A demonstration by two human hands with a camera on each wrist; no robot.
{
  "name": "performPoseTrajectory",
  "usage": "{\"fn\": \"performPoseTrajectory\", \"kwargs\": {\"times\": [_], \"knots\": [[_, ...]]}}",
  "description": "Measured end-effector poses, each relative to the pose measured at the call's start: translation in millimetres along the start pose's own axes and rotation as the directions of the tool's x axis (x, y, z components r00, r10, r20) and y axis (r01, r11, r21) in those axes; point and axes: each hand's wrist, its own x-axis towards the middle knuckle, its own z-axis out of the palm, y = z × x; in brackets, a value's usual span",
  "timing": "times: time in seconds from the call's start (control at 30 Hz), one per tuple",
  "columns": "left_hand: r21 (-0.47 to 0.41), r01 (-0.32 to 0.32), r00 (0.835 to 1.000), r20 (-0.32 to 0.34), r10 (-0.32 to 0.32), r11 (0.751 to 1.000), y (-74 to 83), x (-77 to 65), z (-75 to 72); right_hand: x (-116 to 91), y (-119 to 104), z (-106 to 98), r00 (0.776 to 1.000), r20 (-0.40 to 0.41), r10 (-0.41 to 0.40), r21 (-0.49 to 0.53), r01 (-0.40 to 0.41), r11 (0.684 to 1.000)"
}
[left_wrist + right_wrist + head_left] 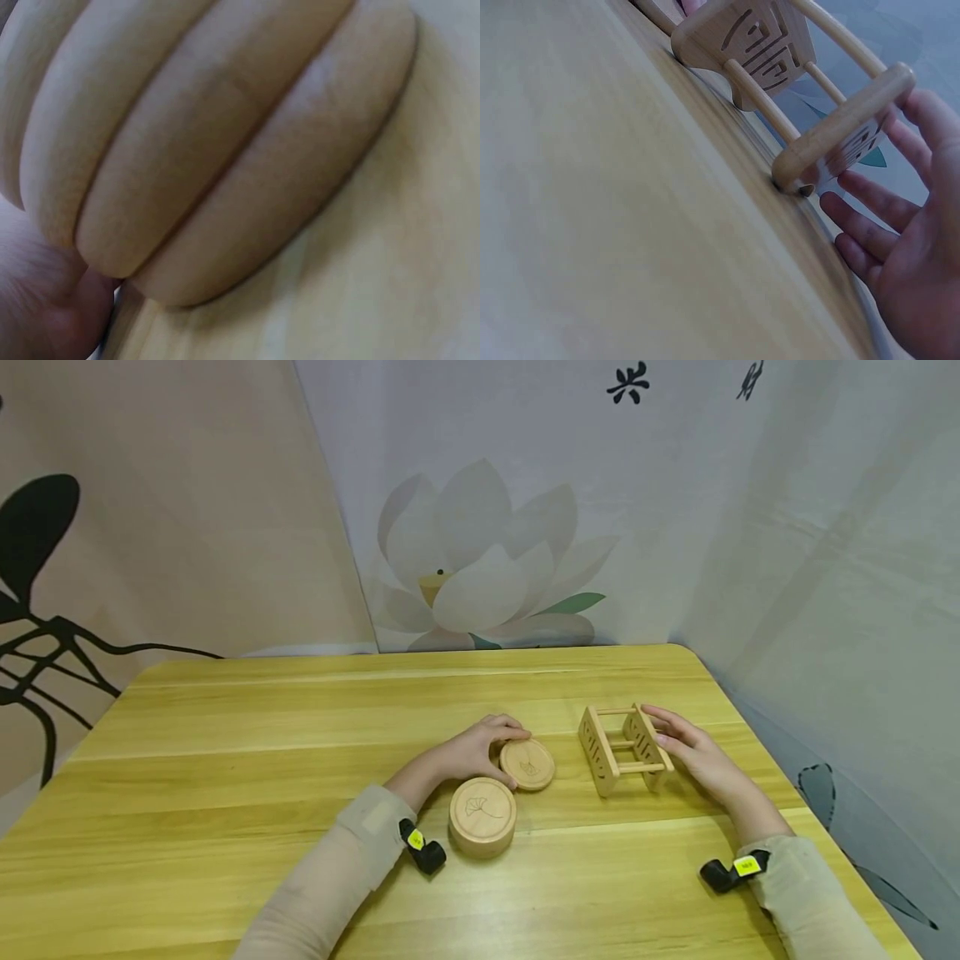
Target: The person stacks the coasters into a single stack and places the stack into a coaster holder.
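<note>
1. Presently, I am pinching one coaster point(527, 764) by its rim, with the thumb and fingers of my left hand point(468, 753) curving around its left side. Its engraved face is pointing upward. I am unable to tell whether its underside is touching the table point(225, 777).

2. The coaster is sitting between the stack point(482, 822) and the rack point(622, 744). My thumb is lying just beside the stack's top edge. Hazard, as I am judging it: a sideways knock from the thumb, sliding the upper pieces out of line.

3. I am gripping only part of the rim, and the right side of the coaster is going unsupported. Hazard: the smooth round edge slipping or rotating if my pinch is slackening.

4. My right hand point(693, 760) is touching the rack's right side panel with fingers extended; they are not wrapping around it. The rack is resting on the table. Hazard: the rack skidding or tipping, since I am steadying it from one side only and a push from the left is meeting little restraint.

5. The rack's rods are leaving limited room between the two panels. Hazard: the coaster catching on a rod or panel edge if I am bringing it across at a poor angle.
</note>
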Motion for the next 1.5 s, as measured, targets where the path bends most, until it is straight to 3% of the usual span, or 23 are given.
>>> {"fn": "performPoseTrajectory", "kwargs": {"times": [0.17,0.57,0.87,1.13,1.5], "knots": [[-0.036,-0.007,0.999,-0.047,0.006,0.999,0.0,-1.6,0.0,0,1,0,1.000,0.001,-0.003,0.008,0.003,1.000],[-0.150,0.051,0.992,-0.107,-0.068,0.987,-0.2,-6.7,-2.7,0,-1,0,1.000,0.006,-0.010,0.007,0.010,1.000],[-0.228,0.070,0.978,-0.178,-0.112,0.971,-1.3,-12.5,-7.5,0,-1,1,1.000,0.001,0.002,-0.004,-0.002,1.000],[-0.220,0.043,0.966,-0.242,-0.097,0.975,3.9,-19.0,-14.7,0,-3,1,1.000,0.000,0.008,-0.023,-0.008,1.000],[-0.229,0.034,0.960,-0.264,-0.095,0.973,19.0,-27.2,-21.2,-1,-7,4,1.000,-0.001,0.018,-0.020,-0.018,1.000]]}}
